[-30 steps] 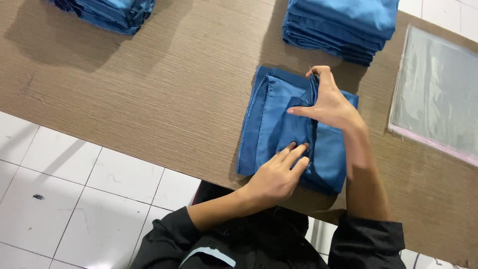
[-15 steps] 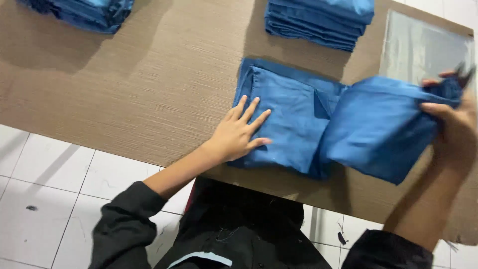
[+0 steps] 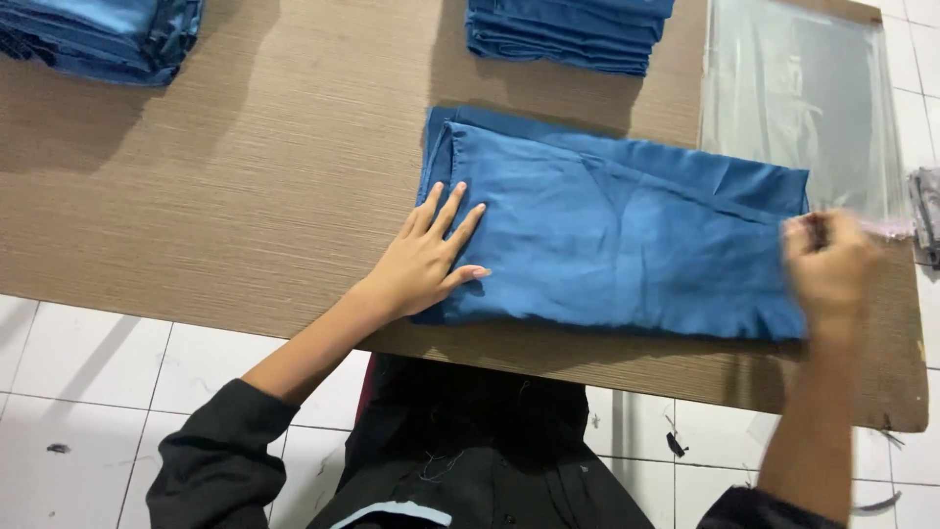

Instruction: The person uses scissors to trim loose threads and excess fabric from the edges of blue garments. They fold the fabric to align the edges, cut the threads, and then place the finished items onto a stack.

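Two hands on smooth blue cloth (image 3: 627, 245): left (image 3: 431, 260) flat, fingers spread; right (image 3: 832, 269) pinching its edge.

Bright, soft shadows, motion-blurred right hand (image 3: 830, 266)

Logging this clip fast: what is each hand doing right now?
Left hand: open, flat on the blue garment.
Right hand: blurred at the garment's right edge; grip cannot be told.
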